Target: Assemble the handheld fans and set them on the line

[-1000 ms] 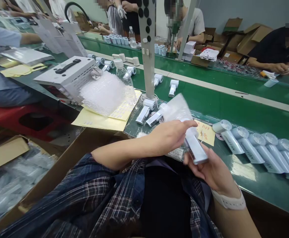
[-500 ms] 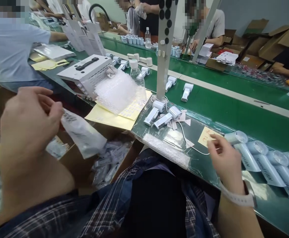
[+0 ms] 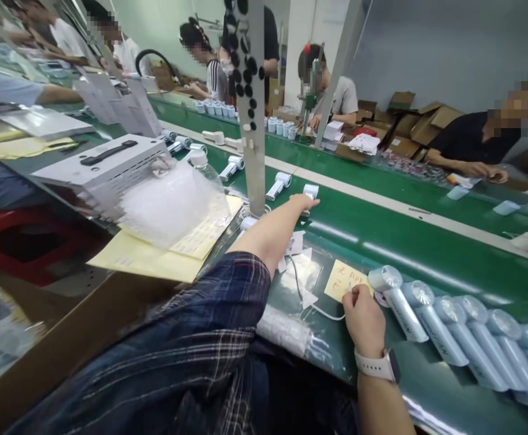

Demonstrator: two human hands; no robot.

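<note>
My left hand [image 3: 302,203] reaches far over the green belt, its fingers across the handle of a small pale-blue handheld fan [image 3: 310,191]. The fan's round head shows above the fingers and its lower end below them. My right hand [image 3: 364,314], with a watch at the wrist, is closed in a pinch at the end of a white cable [image 3: 325,313]. Beside it lies a yellow note [image 3: 343,279] with red writing. Right of that hand, several wrapped pale-blue fans [image 3: 404,314] lie in a row. My left forearm partly covers other fans near the post.
A metal post [image 3: 255,151] rises at the belt's near edge. To the left are a white box-shaped device [image 3: 105,160], clear plastic bags [image 3: 168,202], a bottle [image 3: 212,187] and yellow label sheets [image 3: 155,260]. A bubble-wrap roll [image 3: 282,329] lies along the front edge. Co-workers sit across the belt.
My left hand has let go of the translucent bag and swung right and forward onto a fan on the belt. The view has turned; my right hand stays by the note and cable.
</note>
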